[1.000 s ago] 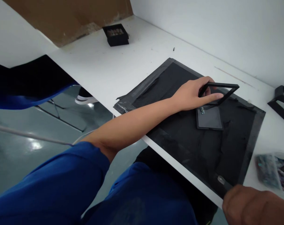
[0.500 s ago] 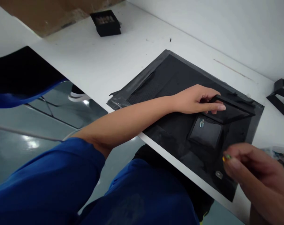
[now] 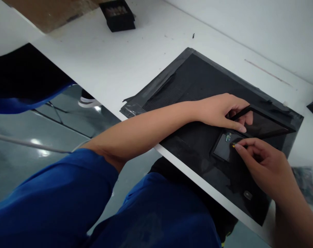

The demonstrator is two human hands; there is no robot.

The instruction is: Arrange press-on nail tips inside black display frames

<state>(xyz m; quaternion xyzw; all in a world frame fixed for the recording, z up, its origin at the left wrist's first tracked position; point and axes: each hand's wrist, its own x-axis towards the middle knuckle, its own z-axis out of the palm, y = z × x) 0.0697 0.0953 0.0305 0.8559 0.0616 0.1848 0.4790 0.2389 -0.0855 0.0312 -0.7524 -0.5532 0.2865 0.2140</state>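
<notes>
My left hand (image 3: 225,110) grips the near-left edge of a black-framed lid with a clear window (image 3: 270,126), its fingers showing through the pane. The lid stands tilted up behind a shallow black box (image 3: 221,151). A small shiny greenish piece (image 3: 228,137) lies on the box's glossy surface. Close beside that piece, my right hand (image 3: 268,165) pinches a tiny yellow-and-green shiny piece (image 3: 233,145) just over the box; whether it touches the surface I cannot tell. Part of the box is hidden by the right hand.
A black mat (image 3: 195,75) is taped to the white table (image 3: 151,65), with a small clear piece (image 3: 247,195) near its front corner. Clear bags (image 3: 304,182) lie at the right. Black boxes (image 3: 118,15) sit at the back; a dark chair (image 3: 27,75) stands left.
My right hand has moved left and up to the box with the tiny shiny piece. My left hand stays at the lid, its thumb now lower at the edge. The view has shifted slightly.
</notes>
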